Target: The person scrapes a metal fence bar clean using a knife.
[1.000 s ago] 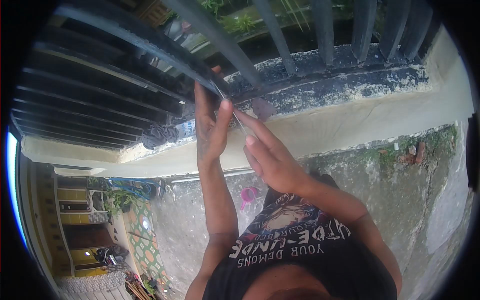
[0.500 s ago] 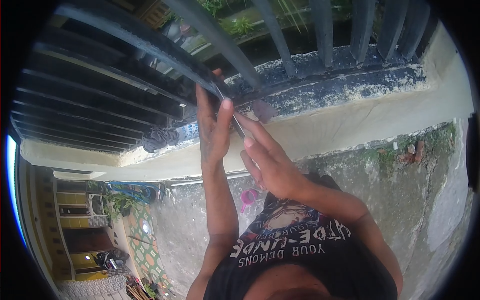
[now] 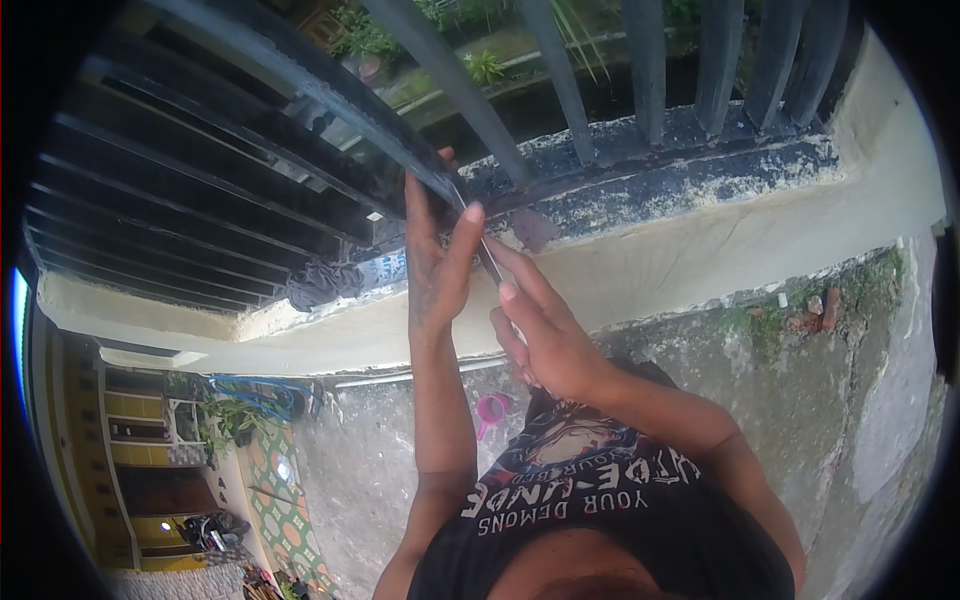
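My left hand (image 3: 440, 255) reaches up to the lower end of a dark metal bar (image 3: 370, 125), with its fingers partly behind the bar and its thumb in front, against a thin blade-like tool (image 3: 489, 258). My right hand (image 3: 545, 335) is closed round the near end of this tool, whose far tip touches the bar near its foot. Right of the hands, a dull purplish scrap (image 3: 535, 229) lies on the ledge (image 3: 680, 180), where dark paint is flaking. A crumpled dark cloth (image 3: 322, 284) sits on the ledge to the left.
More dark bars (image 3: 648, 70) stand along the low cream wall (image 3: 650, 260). A pink dipper (image 3: 492, 412) lies on the concrete floor (image 3: 370, 440) below. Broken brick (image 3: 830, 308) is at the right. A blue hose (image 3: 255, 390), plants and a motorbike (image 3: 215, 530) are at the lower left.
The view has shifted slightly, so the hands appear a little farther right and lower. Both hands keep nearly the same pose, with the tool still against the bar.
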{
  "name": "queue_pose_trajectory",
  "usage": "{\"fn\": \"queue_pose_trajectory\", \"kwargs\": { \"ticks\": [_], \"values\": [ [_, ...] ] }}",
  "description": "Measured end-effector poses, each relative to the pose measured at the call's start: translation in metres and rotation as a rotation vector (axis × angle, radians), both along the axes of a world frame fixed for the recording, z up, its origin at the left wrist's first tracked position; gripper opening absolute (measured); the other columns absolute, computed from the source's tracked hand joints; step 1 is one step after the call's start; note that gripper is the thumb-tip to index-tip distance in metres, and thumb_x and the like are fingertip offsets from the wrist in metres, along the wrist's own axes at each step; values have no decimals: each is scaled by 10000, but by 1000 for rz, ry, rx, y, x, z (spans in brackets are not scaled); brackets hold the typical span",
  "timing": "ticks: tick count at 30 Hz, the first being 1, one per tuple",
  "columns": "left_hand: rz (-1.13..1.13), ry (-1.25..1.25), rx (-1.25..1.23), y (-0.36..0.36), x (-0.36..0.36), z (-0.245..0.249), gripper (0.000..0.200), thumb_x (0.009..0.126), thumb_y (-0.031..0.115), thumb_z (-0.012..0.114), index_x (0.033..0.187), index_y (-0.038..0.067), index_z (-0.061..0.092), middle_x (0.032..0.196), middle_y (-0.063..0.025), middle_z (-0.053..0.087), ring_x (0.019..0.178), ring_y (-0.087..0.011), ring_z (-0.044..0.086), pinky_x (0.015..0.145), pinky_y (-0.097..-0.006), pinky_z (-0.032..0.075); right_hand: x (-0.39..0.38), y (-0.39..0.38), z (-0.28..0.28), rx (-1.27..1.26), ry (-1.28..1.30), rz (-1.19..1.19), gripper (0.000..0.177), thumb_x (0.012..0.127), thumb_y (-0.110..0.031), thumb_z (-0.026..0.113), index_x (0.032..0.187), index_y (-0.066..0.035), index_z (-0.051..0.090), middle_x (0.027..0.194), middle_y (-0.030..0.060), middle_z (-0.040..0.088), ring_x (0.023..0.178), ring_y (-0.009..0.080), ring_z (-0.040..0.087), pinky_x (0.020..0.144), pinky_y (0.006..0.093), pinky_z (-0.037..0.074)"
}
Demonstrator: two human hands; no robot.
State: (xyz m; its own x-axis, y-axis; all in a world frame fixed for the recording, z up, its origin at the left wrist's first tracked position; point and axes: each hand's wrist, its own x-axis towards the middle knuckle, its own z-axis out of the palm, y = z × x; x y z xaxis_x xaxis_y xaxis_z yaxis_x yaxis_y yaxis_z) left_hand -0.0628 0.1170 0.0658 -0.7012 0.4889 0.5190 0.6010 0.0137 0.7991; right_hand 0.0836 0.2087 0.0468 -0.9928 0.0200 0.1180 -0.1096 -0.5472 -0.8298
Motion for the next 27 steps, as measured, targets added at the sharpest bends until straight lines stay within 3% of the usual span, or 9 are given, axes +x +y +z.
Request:
{"fn": "queue_pose_trajectory", "kwargs": {
  "ticks": [9,16,19,22,27],
  "values": [
    [-1,0,3,0,3,1,678,951,218,674,1531,26,380,1470,-177,485,1302,-273,492,1091,-398,398,1,-4,3,25,35,-35,574,1126,-359,316,1624,-97,202,606,-33,380,451,62,329,425,238,364],
    [42,35,-31,5,4,0,660,962,224,641,1531,21,376,1442,-173,494,1265,-263,507,1075,-389,408,0,2,1,-11,-71,0,568,1125,-348,321,1622,-97,210,615,-29,386,457,65,334,426,238,357],
    [9,33,4,0,0,0,668,952,180,663,1528,6,371,1437,-175,498,1244,-265,524,1056,-384,427,2,-4,7,24,18,-39,570,1123,-355,320,1622,-102,211,614,-29,385,457,64,333,420,240,357],
    [104,103,-72,6,4,-3,668,956,195,663,1525,0,373,1441,-186,501,1238,-270,532,1056,-391,430,-8,2,-6,-16,-97,-11,557,1123,-336,328,1618,-104,223,617,-33,385,459,65,329,415,246,341],
    [39,34,-30,4,3,1,667,964,193,671,1525,-4,369,1430,-191,507,1253,-271,528,1055,-391,432,1,-1,6,-4,-38,-20,570,1123,-366,332,1622,-116,216,616,-32,380,463,64,331,418,245,338]
  ]
}}
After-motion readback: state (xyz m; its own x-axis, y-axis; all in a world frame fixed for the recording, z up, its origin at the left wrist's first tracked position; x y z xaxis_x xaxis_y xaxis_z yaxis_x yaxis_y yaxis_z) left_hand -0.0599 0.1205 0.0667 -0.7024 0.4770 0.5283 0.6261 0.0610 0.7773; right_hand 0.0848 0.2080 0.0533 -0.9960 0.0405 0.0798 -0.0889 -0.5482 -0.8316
